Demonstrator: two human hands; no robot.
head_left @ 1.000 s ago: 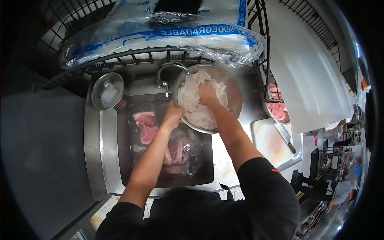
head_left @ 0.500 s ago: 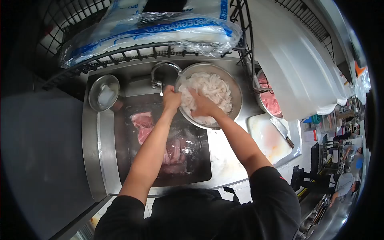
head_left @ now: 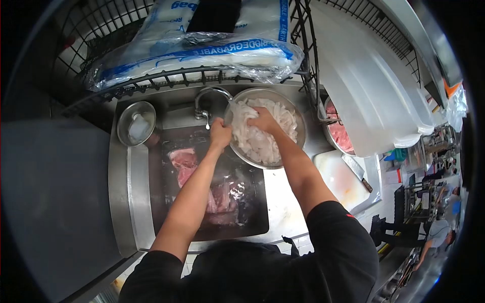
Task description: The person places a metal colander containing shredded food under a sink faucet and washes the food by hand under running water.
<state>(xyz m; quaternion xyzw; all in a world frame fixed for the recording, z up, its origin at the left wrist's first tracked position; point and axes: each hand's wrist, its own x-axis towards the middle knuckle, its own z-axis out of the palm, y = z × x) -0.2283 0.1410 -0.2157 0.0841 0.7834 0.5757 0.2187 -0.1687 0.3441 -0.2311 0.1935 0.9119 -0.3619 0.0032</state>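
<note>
A large metal bowl full of pale, whitish strips stands at the sink's right edge, under the faucet. My left hand is closed on the bowl's left rim. Inside the bowl, my right hand has its fingers curled into the strips and grips some of them. Running water falls into the bowl near my fingers. Pink pieces of meat lie in the sink basin below my left forearm, partly in water.
A small metal bowl sits at the sink's left corner. On the right are a white cutting board with a knife and a bowl of pink meat. A wire rack holds plastic-wrapped bags above. Another person stands far right.
My right hand first moved left and spread over the strips, then closed on some of them. My left hand stays at the rim, a little higher than at first. The view has shifted slightly.
</note>
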